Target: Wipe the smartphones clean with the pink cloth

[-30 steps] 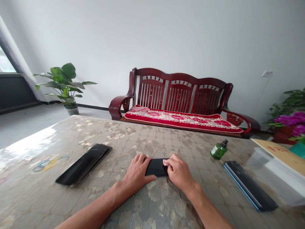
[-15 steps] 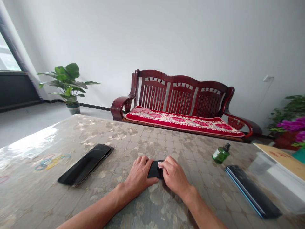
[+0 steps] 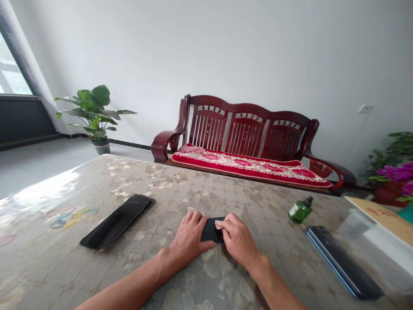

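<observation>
A black phone (image 3: pixel 209 230) with a glossy face lies flat on the table between my two hands. My left hand (image 3: pixel 190 234) grips its left end, thumb along the near edge and fingers at the far edge. My right hand (image 3: pixel 238 237) is closed, pinching a small pinkish-white piece of cloth or tissue (image 3: pixel 219 224) against the glossy face. The right end of the phone is hidden under this hand.
Stacked black phone-like panels (image 3: pixel 118 221) lie to the left, with coloured rubber bands (image 3: pixel 69 218) beyond. On the right are a green spray bottle (image 3: pixel 300 210), more stacked blue-edged phones (image 3: pixel 343 260) and a clear plastic box (image 3: pixel 371 245). A wooden bench (image 3: pixel 245 129) stands behind the table (image 3: pixel 155 275).
My right hand, with the cloth or tissue, has shifted very slightly on the phone. My left hand keeps its grip. The whole view has moved a little.
</observation>
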